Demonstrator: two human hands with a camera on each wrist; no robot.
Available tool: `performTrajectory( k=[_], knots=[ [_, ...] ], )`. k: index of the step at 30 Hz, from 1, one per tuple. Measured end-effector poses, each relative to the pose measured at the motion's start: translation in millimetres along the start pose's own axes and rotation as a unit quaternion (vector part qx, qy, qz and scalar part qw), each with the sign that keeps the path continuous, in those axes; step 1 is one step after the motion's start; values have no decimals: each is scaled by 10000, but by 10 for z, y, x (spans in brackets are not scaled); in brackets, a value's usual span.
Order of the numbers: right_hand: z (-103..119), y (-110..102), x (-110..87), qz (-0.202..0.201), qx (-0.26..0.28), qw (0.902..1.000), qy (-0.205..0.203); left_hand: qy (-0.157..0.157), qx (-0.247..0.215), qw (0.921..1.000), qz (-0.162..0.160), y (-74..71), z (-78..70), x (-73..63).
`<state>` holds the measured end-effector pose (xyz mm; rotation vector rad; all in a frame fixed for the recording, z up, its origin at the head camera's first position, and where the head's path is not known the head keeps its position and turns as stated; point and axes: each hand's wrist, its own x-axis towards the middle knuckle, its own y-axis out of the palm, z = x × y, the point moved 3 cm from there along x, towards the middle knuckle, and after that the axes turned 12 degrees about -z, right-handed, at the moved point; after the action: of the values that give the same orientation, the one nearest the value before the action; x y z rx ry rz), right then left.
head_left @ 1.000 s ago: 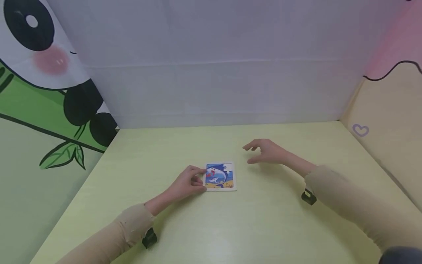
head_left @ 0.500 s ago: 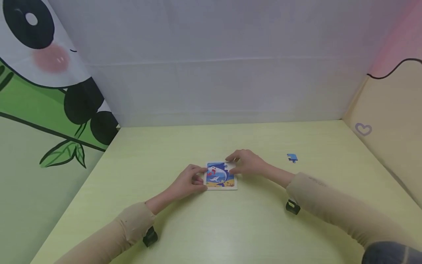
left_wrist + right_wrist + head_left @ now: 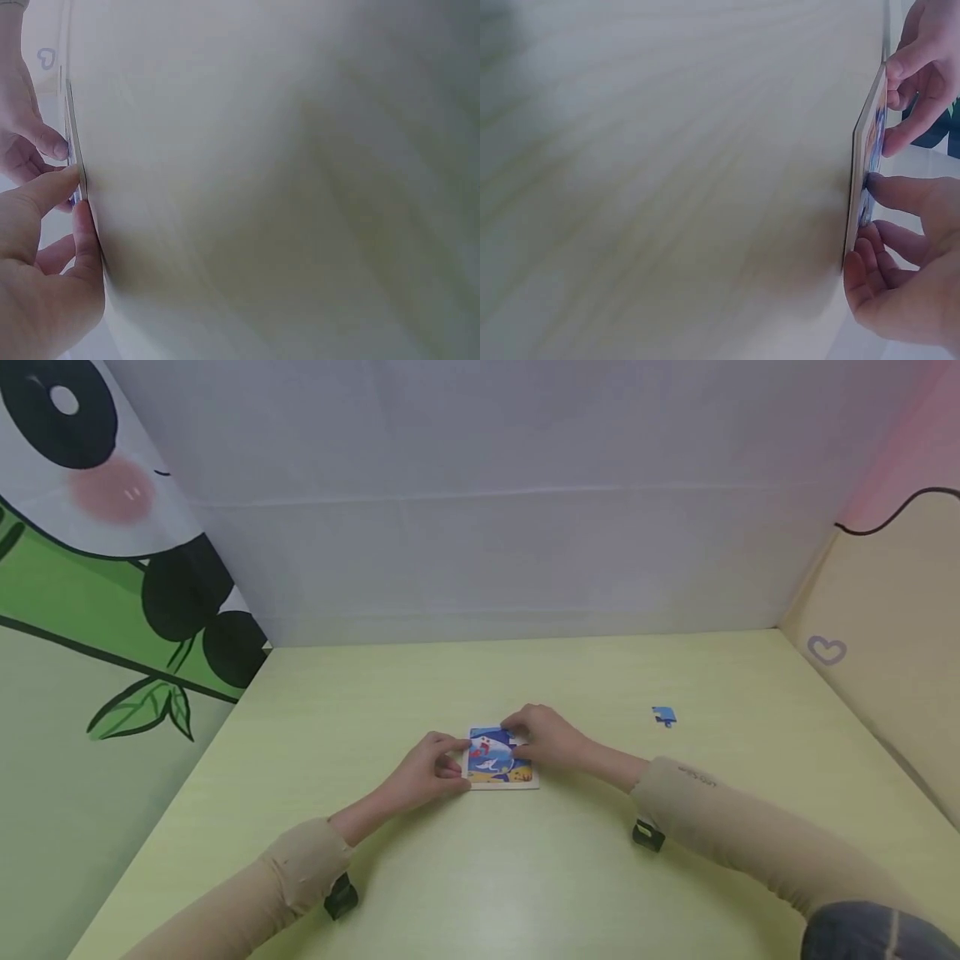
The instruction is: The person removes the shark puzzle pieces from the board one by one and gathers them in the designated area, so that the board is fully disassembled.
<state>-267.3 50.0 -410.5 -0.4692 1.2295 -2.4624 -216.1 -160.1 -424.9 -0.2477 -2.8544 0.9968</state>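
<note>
A small square jigsaw puzzle (image 3: 487, 764) in a pale frame lies on the table, its picture a blue and white sea animal over sand. My left hand (image 3: 416, 777) holds the frame's left side, index finger near the upper corner and thumb at the lower one. Over the puzzle's upper right, my right hand (image 3: 551, 739) has its thumb and index finger around a jigsaw piece, mostly hidden by the fingers. A white gap shows beside them. In the right wrist view, the right thumb (image 3: 907, 193) touches the picture surface. A loose blue jigsaw piece (image 3: 664, 716) lies farther right.
The pale yellow table (image 3: 450, 877) extends around the puzzle on all sides. Behind it rises a white cloth wall (image 3: 480, 560). Printed panels, with a cartoon panda (image 3: 112, 485) at left and a purple heart (image 3: 827, 650) at right, stand along the sides.
My right hand has moved left and down from beside the puzzle onto its upper right part. That uncovers the loose piece at right. The left hand stays at the frame.
</note>
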Motion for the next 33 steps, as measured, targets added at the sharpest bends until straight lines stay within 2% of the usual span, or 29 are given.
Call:
performTrajectory(
  k=[13,22,33],
  knots=[
    [-67,8,89,-86,446,9983,355,57,17,10000,14,16,8,9],
    [-65,50,154,-150,285,9992,229,37,51,10000,-12,8,7,12],
    [-30,32,120,-375,65,9992,-96,28,-9,10000,12,11,11,0]
  ],
)
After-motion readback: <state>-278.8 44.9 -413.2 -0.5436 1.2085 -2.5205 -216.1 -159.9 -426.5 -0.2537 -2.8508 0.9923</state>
